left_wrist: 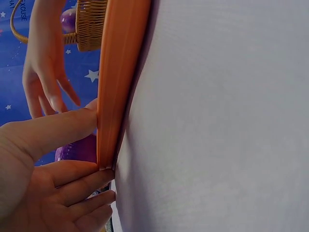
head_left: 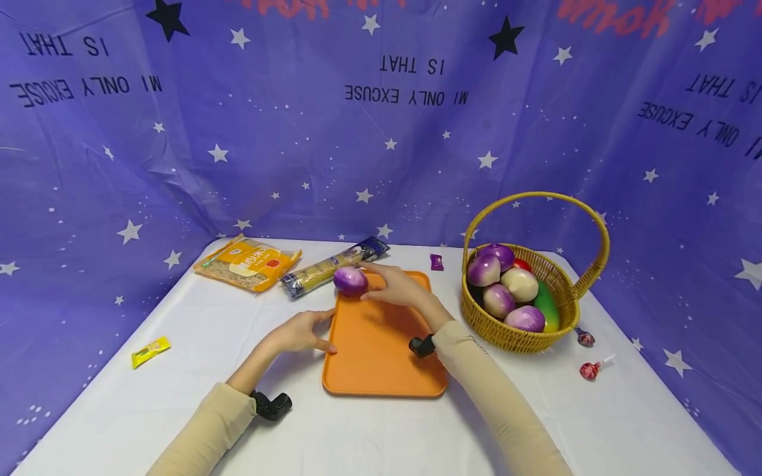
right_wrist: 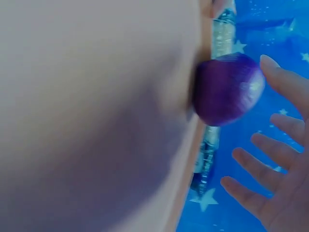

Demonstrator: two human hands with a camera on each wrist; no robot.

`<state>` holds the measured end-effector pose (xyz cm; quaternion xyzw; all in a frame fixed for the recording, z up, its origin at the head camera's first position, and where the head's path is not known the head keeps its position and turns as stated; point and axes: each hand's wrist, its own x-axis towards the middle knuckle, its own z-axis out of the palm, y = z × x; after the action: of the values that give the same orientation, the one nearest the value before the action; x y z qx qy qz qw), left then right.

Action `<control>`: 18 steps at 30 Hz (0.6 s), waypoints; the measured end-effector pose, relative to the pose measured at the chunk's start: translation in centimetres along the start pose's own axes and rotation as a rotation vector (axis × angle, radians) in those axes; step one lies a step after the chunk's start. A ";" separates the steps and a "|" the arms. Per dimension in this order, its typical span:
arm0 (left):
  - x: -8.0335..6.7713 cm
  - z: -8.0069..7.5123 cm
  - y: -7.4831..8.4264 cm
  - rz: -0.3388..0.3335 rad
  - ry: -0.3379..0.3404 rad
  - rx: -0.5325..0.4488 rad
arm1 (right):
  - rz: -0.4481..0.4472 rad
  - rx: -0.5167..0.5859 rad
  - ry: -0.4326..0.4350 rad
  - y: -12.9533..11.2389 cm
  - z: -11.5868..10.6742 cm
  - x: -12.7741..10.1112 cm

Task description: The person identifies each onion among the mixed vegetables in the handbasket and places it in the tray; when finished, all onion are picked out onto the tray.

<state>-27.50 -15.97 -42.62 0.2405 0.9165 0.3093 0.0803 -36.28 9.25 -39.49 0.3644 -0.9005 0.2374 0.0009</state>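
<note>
An orange tray lies in the middle of the white table. A purple onion sits at its far left corner. My right hand hovers just right of the onion with its fingers spread; the right wrist view shows a gap between the onion and the fingertips. My left hand rests at the tray's left edge. In the left wrist view its thumb presses the orange rim and its straight fingers touch the rim lower down.
A wicker basket with several onions and other vegetables stands right of the tray. Beyond the tray lie a yellow food packet, a long noodle packet and a purple sweet. A yellow sachet lies at the left, two lollipops at the right.
</note>
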 end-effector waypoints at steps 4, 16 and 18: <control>0.1 0.2 0.0 0.004 -0.005 -0.005 | -0.038 -0.036 0.004 -0.6 -1.3 -1.5; 0.1 0.0 0.1 -0.003 -0.013 -0.015 | -0.117 -0.067 0.033 -2.1 -3.8 -7.3; 0.0 0.0 0.1 -0.006 -0.014 -0.013 | -0.111 -0.062 0.028 -2.2 -4.1 -8.4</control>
<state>-27.50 -15.90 -42.58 0.2394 0.9146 0.3135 0.0891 -29.40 15.13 -36.43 0.4101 -0.8857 0.2143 0.0379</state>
